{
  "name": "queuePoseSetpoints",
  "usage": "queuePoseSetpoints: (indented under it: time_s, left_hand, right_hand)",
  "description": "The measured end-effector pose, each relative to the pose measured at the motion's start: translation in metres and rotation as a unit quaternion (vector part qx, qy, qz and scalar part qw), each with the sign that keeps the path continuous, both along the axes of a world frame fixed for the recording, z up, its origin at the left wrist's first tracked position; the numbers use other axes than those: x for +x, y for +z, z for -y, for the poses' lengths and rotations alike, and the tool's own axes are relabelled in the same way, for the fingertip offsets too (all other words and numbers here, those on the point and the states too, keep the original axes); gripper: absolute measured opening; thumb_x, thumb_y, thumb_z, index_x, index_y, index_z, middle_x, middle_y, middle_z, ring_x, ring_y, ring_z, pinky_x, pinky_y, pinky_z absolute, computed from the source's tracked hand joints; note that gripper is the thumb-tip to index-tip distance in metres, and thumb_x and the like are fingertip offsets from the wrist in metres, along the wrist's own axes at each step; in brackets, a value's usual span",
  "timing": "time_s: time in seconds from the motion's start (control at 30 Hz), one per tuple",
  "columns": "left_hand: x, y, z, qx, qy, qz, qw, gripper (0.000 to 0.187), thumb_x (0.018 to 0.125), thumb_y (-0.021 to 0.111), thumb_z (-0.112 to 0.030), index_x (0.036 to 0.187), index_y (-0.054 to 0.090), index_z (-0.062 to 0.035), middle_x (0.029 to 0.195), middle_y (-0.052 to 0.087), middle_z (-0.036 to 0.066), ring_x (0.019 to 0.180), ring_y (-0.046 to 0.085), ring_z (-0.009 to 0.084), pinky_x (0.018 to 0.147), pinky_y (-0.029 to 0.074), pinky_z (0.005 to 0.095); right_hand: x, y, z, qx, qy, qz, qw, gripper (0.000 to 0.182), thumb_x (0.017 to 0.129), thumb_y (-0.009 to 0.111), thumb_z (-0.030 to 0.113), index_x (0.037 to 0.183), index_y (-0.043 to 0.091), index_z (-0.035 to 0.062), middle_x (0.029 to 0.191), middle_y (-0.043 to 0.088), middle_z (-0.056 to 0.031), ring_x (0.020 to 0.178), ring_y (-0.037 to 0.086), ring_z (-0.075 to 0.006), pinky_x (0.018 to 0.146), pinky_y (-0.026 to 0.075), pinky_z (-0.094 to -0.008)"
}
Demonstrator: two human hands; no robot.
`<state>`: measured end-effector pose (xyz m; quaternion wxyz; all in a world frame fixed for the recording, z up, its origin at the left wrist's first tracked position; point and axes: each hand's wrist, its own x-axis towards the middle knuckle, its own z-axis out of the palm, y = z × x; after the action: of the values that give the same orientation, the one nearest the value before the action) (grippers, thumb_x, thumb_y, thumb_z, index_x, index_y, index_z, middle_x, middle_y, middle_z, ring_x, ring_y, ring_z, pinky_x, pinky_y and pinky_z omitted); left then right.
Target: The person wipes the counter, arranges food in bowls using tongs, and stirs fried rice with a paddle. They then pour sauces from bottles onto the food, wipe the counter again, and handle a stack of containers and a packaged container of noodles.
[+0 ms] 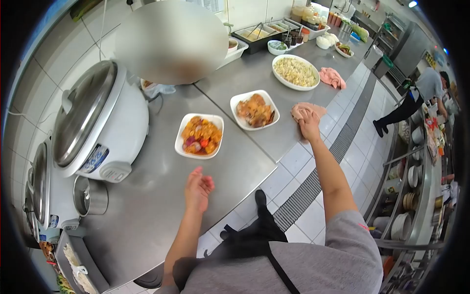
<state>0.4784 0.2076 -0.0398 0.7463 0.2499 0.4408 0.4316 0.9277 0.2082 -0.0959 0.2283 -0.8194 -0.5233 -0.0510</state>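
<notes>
My right hand (308,123) is closed on a pink cloth (314,109) at the edge of the steel counter (230,181). My left hand (199,190) hovers over the counter with its fingers partly curled and apart, holding nothing. Just beyond it sits a square white bowl (219,140) of orange-red food with chunks. To the right of that, a second square white bowl (275,109) holds browned pieces in sauce. A large oval white dish (313,78) of pale shredded food is farther back, next to another pink cloth (333,78).
Large rice cookers (122,117) and a steel pot (100,197) line the left side. Condiment trays (245,41) and a small bowl (277,47) stand at the back. Another person (428,88) bends over a counter at right, above shelves of dishes (399,225).
</notes>
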Motion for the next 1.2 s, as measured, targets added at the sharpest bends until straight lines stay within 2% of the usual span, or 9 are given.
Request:
queuePoseSetpoints:
  time_s: [0.07, 0.37, 0.53, 0.8, 0.87, 1.07, 1.1, 1.17, 1.2]
  left_hand:
    - [0.04, 0.016, 0.008, 0.011, -0.174, 0.005, 0.985, 0.047, 0.088, 0.046, -0.022, 0.128, 0.028, -0.0051, 0.101, 0.054, 0.019, 0.089, 0.057, 0.025, 0.078, 0.048, 0.0334]
    - [0.198, -0.016, -0.078, -0.009, -0.018, -0.007, 1.0, 0.034, 0.086, 0.038, -0.011, 0.117, 0.032, -0.0006, 0.106, 0.05, 0.024, 0.096, 0.054, 0.0327, 0.081, 0.049, 0.0381]
    - [0.182, 0.017, -0.068, 0.012, -0.011, -0.046, 0.999, 0.035, 0.082, 0.039, -0.007, 0.117, 0.037, -0.0012, 0.106, 0.052, 0.016, 0.089, 0.058, 0.028, 0.075, 0.052, 0.0387]
    - [0.124, 0.102, -0.016, -0.005, 0.11, -0.088, 0.99, 0.035, 0.081, 0.04, -0.008, 0.115, 0.039, 0.002, 0.106, 0.054, 0.016, 0.084, 0.061, 0.0257, 0.062, 0.057, 0.0354]
    - [0.109, 0.108, -0.016, 0.001, 0.137, -0.103, 0.985, 0.035, 0.081, 0.04, -0.009, 0.114, 0.039, 0.0022, 0.103, 0.056, 0.016, 0.08, 0.063, 0.026, 0.062, 0.057, 0.0335]
    - [0.125, 0.119, -0.07, 0.038, 0.107, -0.122, 0.986, 0.034, 0.082, 0.044, -0.012, 0.114, 0.04, 0.0006, 0.11, 0.052, 0.015, 0.092, 0.058, 0.0262, 0.072, 0.054, 0.0335]
    - [0.138, 0.114, -0.086, 0.044, 0.101, -0.103, 0.989, 0.034, 0.082, 0.044, -0.012, 0.114, 0.039, 0.0009, 0.111, 0.051, 0.016, 0.096, 0.056, 0.0273, 0.077, 0.051, 0.0355]
    - [0.164, 0.087, -0.119, 0.049, 0.073, -0.056, 0.995, 0.033, 0.083, 0.044, -0.011, 0.113, 0.039, 0.0014, 0.111, 0.05, 0.018, 0.101, 0.052, 0.0297, 0.085, 0.047, 0.0391]
    - [0.175, 0.066, -0.136, 0.049, 0.051, -0.027, 0.997, 0.031, 0.083, 0.043, -0.01, 0.111, 0.039, 0.0017, 0.11, 0.05, 0.019, 0.103, 0.051, 0.0309, 0.088, 0.045, 0.0407]
  right_hand:
    - [0.006, 0.015, -0.011, -0.047, -0.01, 0.029, 0.998, 0.041, 0.082, 0.044, 0.026, 0.12, 0.047, 0.0126, 0.13, 0.038, -0.0101, 0.121, 0.029, -0.0383, 0.099, 0.021, -0.0505]
    - [0.045, 0.011, -0.035, -0.016, 0.157, -0.077, 0.984, 0.04, 0.083, 0.042, 0.023, 0.118, 0.048, 0.0059, 0.129, 0.038, -0.0161, 0.12, 0.029, -0.0391, 0.1, 0.02, -0.0476]
    - [-0.011, 0.029, -0.098, -0.094, 0.12, 0.026, 0.988, 0.043, 0.085, 0.037, 0.022, 0.123, 0.042, 0.004, 0.127, 0.041, -0.0192, 0.121, 0.031, -0.0359, 0.1, 0.02, -0.0463]
    - [-0.011, 0.005, -0.331, 0.09, 0.126, 0.018, 0.988, 0.036, 0.083, 0.038, 0.028, 0.111, 0.053, 0.0102, 0.117, 0.048, -0.0121, 0.116, 0.038, -0.0293, 0.096, 0.029, -0.0423]
    - [-0.017, 0.006, -0.354, 0.056, 0.241, -0.013, 0.969, 0.038, 0.083, 0.038, 0.03, 0.11, 0.055, 0.0099, 0.117, 0.05, -0.0119, 0.115, 0.039, -0.0288, 0.097, 0.029, -0.0402]
    - [-0.095, 0.045, -0.21, -0.029, 0.549, -0.116, 0.827, 0.033, 0.077, 0.052, 0.024, 0.107, 0.058, 0.0113, 0.112, 0.054, -0.01, 0.106, 0.049, -0.0235, 0.095, 0.034, -0.0351]
    - [-0.094, 0.176, -0.149, -0.332, 0.388, -0.094, 0.855, 0.033, 0.077, 0.052, 0.021, 0.108, 0.056, 0.0124, 0.116, 0.052, -0.0082, 0.106, 0.049, -0.024, 0.094, 0.035, -0.0365]
    - [-0.113, 0.029, -0.12, -0.037, 0.666, -0.158, 0.729, 0.035, 0.075, 0.054, 0.024, 0.109, 0.055, 0.015, 0.113, 0.054, -0.0058, 0.111, 0.046, -0.0226, 0.096, 0.03, -0.0426]
    - [-0.109, 0.027, -0.093, 0.005, 0.663, -0.114, 0.74, 0.036, 0.074, 0.054, 0.023, 0.109, 0.055, 0.0154, 0.115, 0.053, -0.0049, 0.112, 0.044, -0.0226, 0.097, 0.03, -0.0426]
